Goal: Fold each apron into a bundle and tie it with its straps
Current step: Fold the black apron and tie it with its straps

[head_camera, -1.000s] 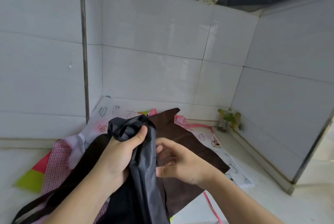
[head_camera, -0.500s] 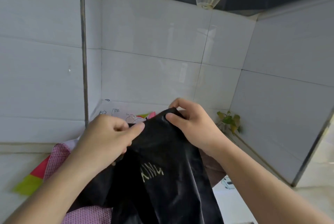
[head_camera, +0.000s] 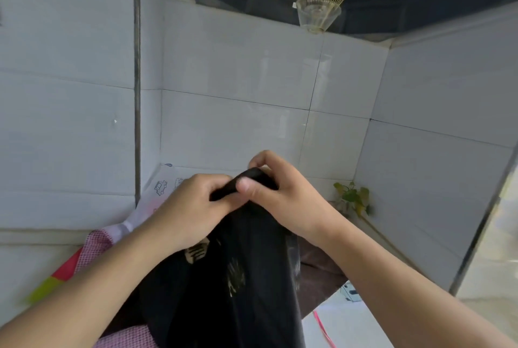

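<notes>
Now gathering black apron [head_camera: 238, 277] top edge, held up above tabletop [head_camera: 356, 328] pile. Left hand [head_camera: 193, 207] and right hand [head_camera: 283, 196] both pinching that edge, close together. Probably early folding; next needing edges matched, straps found.

Held apron [head_camera: 241, 277] before apron pile [head_camera: 112, 238], plant [head_camera: 353, 198] right in the corner

Both my forearms reach forward, hands raised and close together. My left hand [head_camera: 193, 207] and right hand [head_camera: 280, 193] have fingers curled, each pinching the black apron [head_camera: 246, 277] top edge.
</notes>
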Motion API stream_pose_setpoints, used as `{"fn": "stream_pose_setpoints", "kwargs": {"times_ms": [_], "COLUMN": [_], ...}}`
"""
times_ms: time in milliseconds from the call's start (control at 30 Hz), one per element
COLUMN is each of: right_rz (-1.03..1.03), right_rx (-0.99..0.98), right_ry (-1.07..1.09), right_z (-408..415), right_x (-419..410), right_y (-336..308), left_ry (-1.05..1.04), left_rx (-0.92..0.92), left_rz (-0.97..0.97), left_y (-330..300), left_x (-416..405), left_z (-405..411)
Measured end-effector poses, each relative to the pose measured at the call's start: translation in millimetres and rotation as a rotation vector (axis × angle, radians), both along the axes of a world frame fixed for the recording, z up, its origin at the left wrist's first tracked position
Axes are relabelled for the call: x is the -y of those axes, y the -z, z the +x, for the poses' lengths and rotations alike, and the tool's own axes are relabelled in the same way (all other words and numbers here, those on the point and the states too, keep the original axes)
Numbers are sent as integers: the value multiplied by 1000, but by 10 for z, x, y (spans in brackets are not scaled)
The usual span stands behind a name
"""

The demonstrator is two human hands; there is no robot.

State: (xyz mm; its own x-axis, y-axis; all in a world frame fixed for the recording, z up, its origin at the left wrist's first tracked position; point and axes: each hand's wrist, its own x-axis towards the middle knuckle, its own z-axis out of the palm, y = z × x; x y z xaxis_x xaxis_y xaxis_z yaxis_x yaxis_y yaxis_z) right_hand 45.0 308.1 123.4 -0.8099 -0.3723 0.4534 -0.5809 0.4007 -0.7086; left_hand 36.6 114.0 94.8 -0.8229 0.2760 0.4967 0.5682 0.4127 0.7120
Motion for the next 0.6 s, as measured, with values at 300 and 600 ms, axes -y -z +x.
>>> {"fn": "stream_pose_setpoints", "kwargs": {"times_ms": [300, 600], "right_rz": [938, 99], "right_rx": [574, -513], "right_ry": [55, 787], "right_z": [160, -62], "right_x": [-758, -1527], "right_y": [521, -1094], "left_ry": [-291, -606], "left_rx": [-182, -491], "left_rz": [156, 184], "left_y": [-275, -1137], "left_x": [464, 892], "left_z": [-42, -150]}}
